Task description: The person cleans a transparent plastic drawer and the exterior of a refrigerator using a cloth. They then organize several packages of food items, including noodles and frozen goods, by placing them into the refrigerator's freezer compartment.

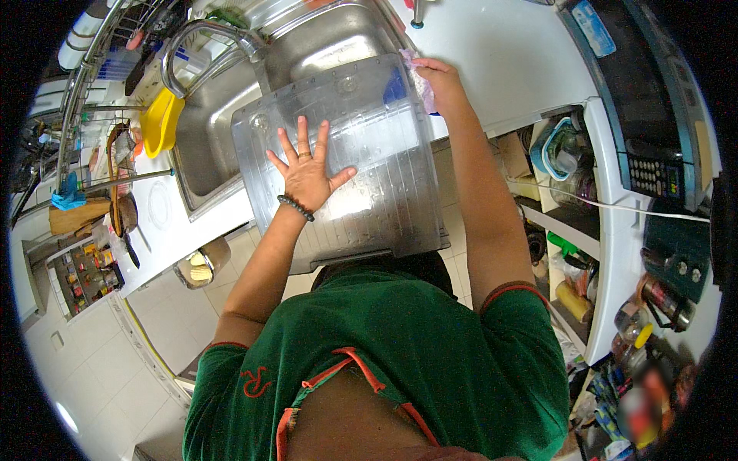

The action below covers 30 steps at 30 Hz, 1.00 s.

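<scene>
A large clear plastic bin [361, 184], wet with droplets, leans tilted between my body and the sink, its far end over the sink edge. Flat against its side lies my left hand [307, 173], fingers spread, with a bead bracelet at the wrist. At the bin's far right corner, my right hand [440, 83] grips a pale pink-white cloth [420, 83], pressed along the edge. Something blue [396, 86] shows through the plastic near that corner.
The double steel sink [223, 123] has a curved faucet [204, 27]. A yellow basin [160, 123] and a wire dish rack [69, 131] stand left. White counter [507, 54] and a microwave [646, 115] are on the right, above shelves of containers. A white cord [615, 206] crosses there.
</scene>
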Each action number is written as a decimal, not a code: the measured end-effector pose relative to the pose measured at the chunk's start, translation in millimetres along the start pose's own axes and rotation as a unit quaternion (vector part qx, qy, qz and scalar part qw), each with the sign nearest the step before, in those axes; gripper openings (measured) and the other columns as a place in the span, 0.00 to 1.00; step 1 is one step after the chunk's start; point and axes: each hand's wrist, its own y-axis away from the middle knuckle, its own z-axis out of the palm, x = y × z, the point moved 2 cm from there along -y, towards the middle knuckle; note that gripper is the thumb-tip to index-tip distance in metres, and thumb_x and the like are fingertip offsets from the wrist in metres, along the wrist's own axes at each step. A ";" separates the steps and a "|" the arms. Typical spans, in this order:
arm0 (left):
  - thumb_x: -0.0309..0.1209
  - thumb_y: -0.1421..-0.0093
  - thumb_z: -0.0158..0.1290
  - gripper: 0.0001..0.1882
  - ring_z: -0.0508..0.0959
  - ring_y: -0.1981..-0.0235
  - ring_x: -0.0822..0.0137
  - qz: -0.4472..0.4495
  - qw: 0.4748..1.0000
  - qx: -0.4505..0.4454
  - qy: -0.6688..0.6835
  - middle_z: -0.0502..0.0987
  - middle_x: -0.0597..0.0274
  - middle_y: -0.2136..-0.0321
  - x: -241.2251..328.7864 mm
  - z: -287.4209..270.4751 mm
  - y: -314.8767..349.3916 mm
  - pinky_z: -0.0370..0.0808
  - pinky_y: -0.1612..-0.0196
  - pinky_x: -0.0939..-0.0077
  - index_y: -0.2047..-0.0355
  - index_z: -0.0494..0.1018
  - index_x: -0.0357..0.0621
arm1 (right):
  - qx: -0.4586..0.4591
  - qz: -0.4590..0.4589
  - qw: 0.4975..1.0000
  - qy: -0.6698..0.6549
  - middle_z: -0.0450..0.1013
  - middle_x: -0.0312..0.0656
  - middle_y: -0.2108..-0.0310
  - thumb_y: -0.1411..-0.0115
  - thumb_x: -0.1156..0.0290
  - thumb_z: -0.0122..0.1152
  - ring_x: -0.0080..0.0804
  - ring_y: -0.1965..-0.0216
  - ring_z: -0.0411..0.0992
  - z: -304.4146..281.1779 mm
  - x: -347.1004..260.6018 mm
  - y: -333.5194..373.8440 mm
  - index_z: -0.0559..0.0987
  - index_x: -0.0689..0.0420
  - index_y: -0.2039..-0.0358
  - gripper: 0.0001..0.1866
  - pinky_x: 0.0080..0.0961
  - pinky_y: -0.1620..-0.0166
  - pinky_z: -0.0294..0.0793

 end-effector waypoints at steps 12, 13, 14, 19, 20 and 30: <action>0.67 0.57 0.49 0.53 0.26 0.40 0.30 0.000 1.000 -0.011 -0.017 0.29 0.49 0.36 -3.9 0.0 -1.7 0.31 0.49 0.23 0.36 0.40 0.60 | -0.008 0.189 0.980 -0.055 0.74 0.42 0.66 0.52 0.85 0.46 0.30 0.68 0.70 17.3 -9.2 -12.9 0.76 0.56 0.55 0.22 0.20 0.61 0.68; 0.67 0.57 0.49 0.53 0.26 0.40 0.30 -0.002 1.000 -0.012 -0.017 0.29 0.49 0.36 -4.4 1.0 -1.2 0.31 0.49 0.23 0.36 0.40 0.60 | -0.011 0.197 0.976 -0.093 0.74 0.43 0.65 0.52 0.85 0.46 0.31 0.67 0.70 19.9 -8.3 -8.9 0.76 0.56 0.55 0.23 0.21 0.60 0.68; 0.67 0.57 0.49 0.53 0.27 0.40 0.31 -0.005 1.000 -0.009 -0.015 0.29 0.49 0.36 -4.9 0.2 -3.1 0.31 0.49 0.24 0.36 0.41 0.60 | -0.013 0.205 0.970 -0.132 0.74 0.44 0.64 0.52 0.85 0.45 0.32 0.66 0.70 22.3 -8.0 -5.6 0.75 0.57 0.54 0.24 0.21 0.59 0.68; 0.65 0.56 0.50 0.52 0.28 0.38 0.34 -0.003 1.000 0.013 -0.023 0.30 0.53 0.36 -7.8 2.2 -3.9 0.34 0.49 0.23 0.36 0.40 0.61 | -0.034 0.053 0.982 0.176 0.74 0.45 0.67 0.54 0.82 0.49 0.33 0.69 0.71 27.4 -16.3 -2.7 0.74 0.63 0.58 0.20 0.25 0.64 0.70; 0.65 0.56 0.50 0.52 0.28 0.38 0.34 -0.005 1.000 0.007 -0.024 0.30 0.53 0.35 -6.8 2.3 -2.9 0.34 0.49 0.23 0.36 0.41 0.61 | -0.030 0.060 0.971 0.228 0.74 0.45 0.67 0.54 0.82 0.50 0.33 0.70 0.71 29.2 -19.3 -4.1 0.75 0.64 0.59 0.18 0.25 0.65 0.70; 0.67 0.58 0.50 0.53 0.27 0.39 0.33 -0.006 1.000 0.000 -0.008 0.30 0.54 0.36 -7.1 3.5 -0.4 0.30 0.48 0.24 0.36 0.41 0.64 | -0.009 0.094 0.989 0.114 0.73 0.39 0.69 0.52 0.81 0.54 0.25 0.70 0.69 1.7 -11.1 42.9 0.78 0.59 0.62 0.15 0.17 0.65 0.66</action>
